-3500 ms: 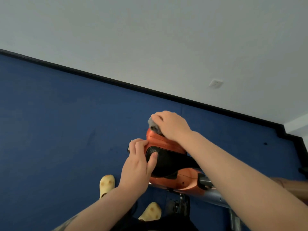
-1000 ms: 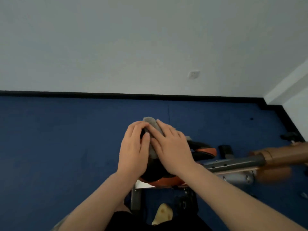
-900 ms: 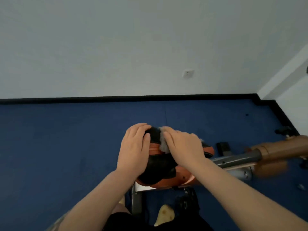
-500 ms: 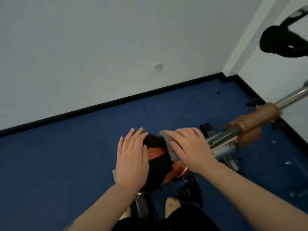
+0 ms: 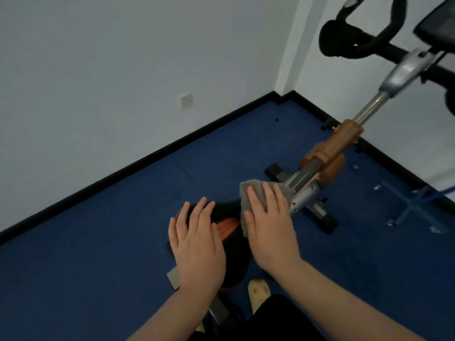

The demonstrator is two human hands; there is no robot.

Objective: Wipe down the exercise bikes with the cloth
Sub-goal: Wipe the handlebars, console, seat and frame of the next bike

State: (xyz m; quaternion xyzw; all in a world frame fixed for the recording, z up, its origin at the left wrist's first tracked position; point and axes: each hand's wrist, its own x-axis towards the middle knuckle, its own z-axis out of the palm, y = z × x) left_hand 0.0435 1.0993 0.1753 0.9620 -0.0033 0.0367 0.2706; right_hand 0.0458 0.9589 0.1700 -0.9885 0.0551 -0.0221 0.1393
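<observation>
A blue floor [image 5: 86, 254] fills the lower part of the view, meeting a white wall [image 5: 110, 57] along a black skirting strip. The exercise bike [image 5: 327, 153] runs from under the hands up to the right: grey and orange frame tube, silver post, then black handlebars [image 5: 349, 43] far above and right of the hands. Its black and orange saddle [image 5: 229, 225] lies directly beneath both hands.

The right hand [image 5: 268, 225] lies flat, fingers straight and together, pressing the grey cloth [image 5: 248, 193] onto the front end of the saddle; the cloth spreads beyond the fingertips toward the frame tube. The left hand [image 5: 197, 239], just beside it, rests on the saddle with fingers straight and slightly spread, holding nothing. A yellow shoe [image 5: 258, 291] shows below, between the wrists. A wall socket [image 5: 185, 100] sits well above the left hand.
</observation>
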